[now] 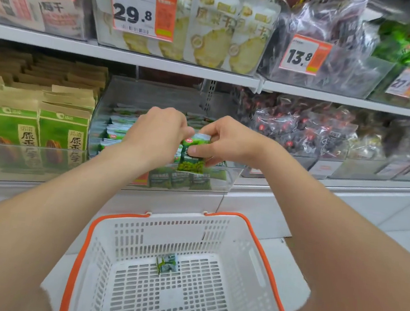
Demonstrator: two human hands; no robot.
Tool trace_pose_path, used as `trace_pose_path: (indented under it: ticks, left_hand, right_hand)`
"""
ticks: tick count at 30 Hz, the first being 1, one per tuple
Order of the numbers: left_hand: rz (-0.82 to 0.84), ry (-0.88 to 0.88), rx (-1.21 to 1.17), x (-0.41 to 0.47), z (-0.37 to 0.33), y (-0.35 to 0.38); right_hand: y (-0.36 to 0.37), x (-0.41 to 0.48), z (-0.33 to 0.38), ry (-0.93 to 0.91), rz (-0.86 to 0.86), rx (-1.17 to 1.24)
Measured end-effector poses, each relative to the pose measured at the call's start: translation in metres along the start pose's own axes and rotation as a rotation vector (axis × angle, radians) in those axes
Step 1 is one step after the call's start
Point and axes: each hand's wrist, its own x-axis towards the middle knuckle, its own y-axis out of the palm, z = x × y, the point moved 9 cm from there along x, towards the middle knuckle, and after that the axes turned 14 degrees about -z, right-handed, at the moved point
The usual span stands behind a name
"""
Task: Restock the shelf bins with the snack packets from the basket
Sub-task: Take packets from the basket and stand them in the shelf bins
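At the shelf, above the clear bin (232,180) | our right hand (227,142) pinches a green snack packet (193,160), thumb on its front | our left hand (158,135), fingers curled, nips its top edge | a lone packet (167,264) lies in the white basket (216,231) below.

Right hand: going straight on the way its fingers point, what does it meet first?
Probably the left hand, just across the green packet that the right hand pinches; depth unclear.
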Motion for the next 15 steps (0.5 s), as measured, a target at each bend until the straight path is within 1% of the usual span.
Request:
trace_pose_path:
  ticks: [2, 4, 6, 7, 9, 11, 13, 15]
  left_hand:
    - [0.024, 0.000, -0.021, 0.002, -0.004, 0.007]
    - [0.034, -0.010, -0.037, 0.003, -0.005, 0.015]
    - [0.043, -0.004, 0.012, 0.003, -0.004, 0.022]
    - [0.057, 0.002, 0.058, 0.003, -0.004, 0.026]
    - [0.095, 0.035, 0.154, 0.002, -0.007, 0.031]
    - [0.158, 0.080, 0.190, 0.000, -0.013, 0.038]
    - [0.247, 0.125, 0.189, -0.003, -0.016, 0.048]
    - [0.339, 0.134, 0.185, -0.008, -0.016, 0.057]
  right_hand:
    - [-0.005, 0.001, 0.000, -0.055, 0.016, -0.151]
    - [-0.009, 0.001, -0.002, -0.108, -0.002, -0.297]
    - [-0.013, 0.003, -0.004, -0.116, -0.027, -0.358]
    - [-0.017, 0.006, -0.005, -0.128, -0.067, -0.389]
    - [-0.030, 0.013, -0.003, -0.174, -0.208, -0.490]
    - [-0.039, 0.019, -0.006, -0.194, -0.313, -0.583]
    - [-0.039, 0.021, -0.015, -0.188, -0.304, -0.645]
    - [-0.033, 0.020, -0.023, -0.197, -0.229, -0.724]
